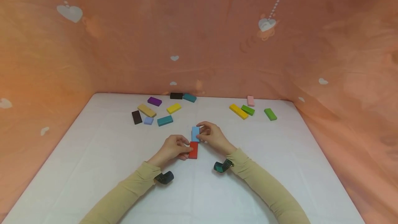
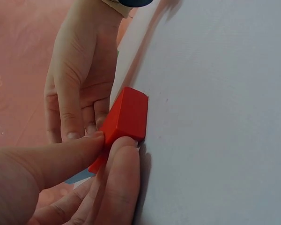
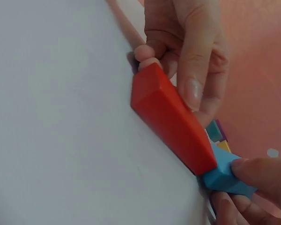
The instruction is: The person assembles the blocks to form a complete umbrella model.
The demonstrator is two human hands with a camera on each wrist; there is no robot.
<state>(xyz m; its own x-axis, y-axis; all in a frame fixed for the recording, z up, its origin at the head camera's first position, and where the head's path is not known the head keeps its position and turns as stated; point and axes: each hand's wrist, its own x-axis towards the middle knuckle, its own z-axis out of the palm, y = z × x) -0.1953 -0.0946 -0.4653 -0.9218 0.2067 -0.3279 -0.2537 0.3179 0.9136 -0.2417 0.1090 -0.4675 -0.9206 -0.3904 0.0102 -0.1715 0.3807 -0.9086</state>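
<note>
Near the middle of the table, my left hand [image 1: 174, 147] pinches a red block [image 1: 193, 150] between thumb and fingers. My right hand [image 1: 214, 136] holds a light blue block [image 1: 195, 133] just beyond it, thumb on its top. The two blocks meet end to end, the blue one slightly offset to the right in the head view. In the right wrist view the red block [image 3: 171, 119] touches the blue block [image 3: 227, 171] at one end. The left wrist view shows the red block [image 2: 126, 115] close up, with the blue one mostly hidden behind fingers.
Back left on the white table [image 1: 93, 168] lie several loose blocks, among them a purple block [image 1: 154, 101], a tan block [image 1: 147, 110] and a teal block [image 1: 165, 120]. Back right are an orange-yellow block [image 1: 238, 111], a pink block [image 1: 250, 101] and green blocks [image 1: 270, 114].
</note>
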